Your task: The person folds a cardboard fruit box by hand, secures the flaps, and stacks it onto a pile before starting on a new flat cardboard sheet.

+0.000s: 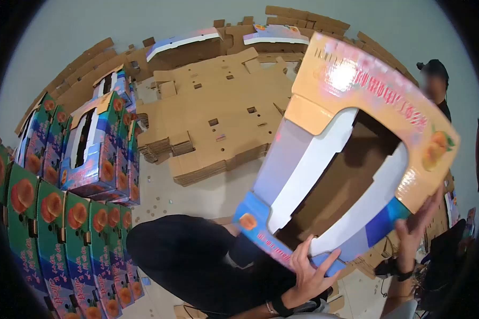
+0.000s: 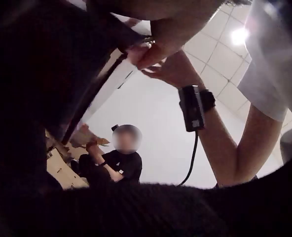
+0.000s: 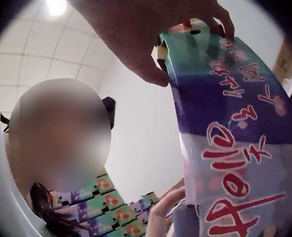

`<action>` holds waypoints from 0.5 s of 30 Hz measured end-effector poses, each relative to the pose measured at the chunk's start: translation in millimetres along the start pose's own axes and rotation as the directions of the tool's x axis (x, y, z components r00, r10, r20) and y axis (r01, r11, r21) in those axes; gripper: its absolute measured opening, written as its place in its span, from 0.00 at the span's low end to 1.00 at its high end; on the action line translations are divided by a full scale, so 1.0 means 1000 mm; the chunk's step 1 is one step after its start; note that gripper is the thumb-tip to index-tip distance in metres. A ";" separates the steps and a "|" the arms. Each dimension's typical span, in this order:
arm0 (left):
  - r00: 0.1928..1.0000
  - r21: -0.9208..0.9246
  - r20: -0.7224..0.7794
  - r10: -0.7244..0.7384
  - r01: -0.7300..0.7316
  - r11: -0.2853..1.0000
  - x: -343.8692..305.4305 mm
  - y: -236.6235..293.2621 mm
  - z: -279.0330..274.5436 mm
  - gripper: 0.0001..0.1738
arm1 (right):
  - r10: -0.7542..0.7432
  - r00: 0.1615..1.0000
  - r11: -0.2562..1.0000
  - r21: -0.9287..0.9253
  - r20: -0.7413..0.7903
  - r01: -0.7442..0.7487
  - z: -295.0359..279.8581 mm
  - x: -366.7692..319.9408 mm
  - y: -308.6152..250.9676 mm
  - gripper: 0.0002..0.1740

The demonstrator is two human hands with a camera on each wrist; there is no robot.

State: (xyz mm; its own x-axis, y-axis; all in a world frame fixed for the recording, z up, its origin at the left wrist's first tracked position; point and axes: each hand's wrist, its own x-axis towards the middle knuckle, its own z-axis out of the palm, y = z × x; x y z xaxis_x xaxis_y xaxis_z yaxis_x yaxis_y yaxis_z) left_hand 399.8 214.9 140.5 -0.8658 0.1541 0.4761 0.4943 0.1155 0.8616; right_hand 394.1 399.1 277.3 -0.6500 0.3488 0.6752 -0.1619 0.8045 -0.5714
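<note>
A printed cardboard fruit box [image 1: 324,133], with a long opening showing its brown inside, is held tilted up in front of me. At its near end, my left hand [image 1: 311,266] grips the blue edge, fingers spread over the rim. My right hand [image 1: 412,228] holds the right side. In the right wrist view, that right hand [image 3: 136,34] has its thumb at one edge of the green end of the box [image 3: 235,133] and its fingers over the far edge. The left wrist view is mostly dark; the right hand [image 2: 170,69] appears beyond the box edge.
Flat brown cardboard sheets [image 1: 213,111] lie stacked on the floor ahead. Finished-looking printed boxes [image 1: 64,228] stand in rows at left. My dark-clothed leg [image 1: 181,260] is below. Another person [image 1: 436,85] sits at far right, and cardboard lines the wall.
</note>
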 end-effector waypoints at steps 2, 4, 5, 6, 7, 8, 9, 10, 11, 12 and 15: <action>0.997 0.156 0.069 -0.047 0.036 0.987 -0.007 0.002 -0.006 0.40 | 0.139 0.987 0.988 -0.086 0.082 -0.132 0.018 -0.020 0.023 0.58; 0.975 0.219 0.188 -0.120 0.078 0.973 -0.010 0.007 -0.014 0.40 | 0.338 0.937 0.931 0.174 -0.086 -0.320 0.064 -0.032 0.049 0.52; 0.936 0.285 0.293 -0.196 0.110 0.952 -0.011 0.009 -0.019 0.40 | 0.343 0.936 0.929 0.175 -0.084 -0.325 0.079 -0.037 0.062 0.52; 0.902 0.277 0.366 -0.229 0.129 0.952 -0.005 0.010 -0.026 0.40 | 0.415 0.909 0.879 0.267 -0.024 -0.395 0.091 -0.043 0.073 0.50; 0.900 0.281 0.366 -0.237 0.136 0.950 -0.002 0.012 -0.032 0.40 | 0.478 0.878 0.815 0.352 0.042 -0.460 0.100 -0.048 0.083 0.48; 0.864 0.327 0.438 -0.249 0.105 0.939 0.001 0.014 -0.038 0.40 | 0.482 0.875 0.812 0.352 0.045 -0.465 0.105 -0.054 0.090 0.48; 0.828 0.366 0.500 -0.254 0.064 0.929 0.006 0.014 -0.043 0.40 | 0.484 0.873 0.797 0.377 0.069 -0.472 0.108 -0.056 0.098 0.47; 0.842 0.375 0.498 -0.208 0.008 0.927 0.008 0.014 -0.048 0.38 | 0.486 0.869 0.781 0.401 0.091 -0.479 0.110 -0.057 0.106 0.47; 0.840 0.370 0.502 -0.204 0.005 0.929 0.012 0.009 -0.057 0.38 | 0.487 0.869 0.783 0.398 0.086 -0.478 0.112 -0.057 0.114 0.47; 0.812 0.248 0.576 -0.095 -0.063 0.967 0.021 0.003 -0.072 0.31 | 0.493 0.860 0.755 0.425 0.137 -0.500 0.113 -0.056 0.121 0.47; 0.829 0.182 0.547 -0.113 0.014 0.983 0.066 0.003 -0.130 0.29 | 0.462 0.855 0.727 0.453 0.235 -0.517 0.119 -0.047 0.137 0.48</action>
State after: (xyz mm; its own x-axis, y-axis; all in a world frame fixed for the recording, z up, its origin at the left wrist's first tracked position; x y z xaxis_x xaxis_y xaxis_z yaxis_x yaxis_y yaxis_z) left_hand 333.7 97.5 197.4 -0.7312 0.6517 0.2014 0.4883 0.2940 0.8217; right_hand 313.7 435.4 112.1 -0.8053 0.5568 0.2037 -0.1177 0.1866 -0.9754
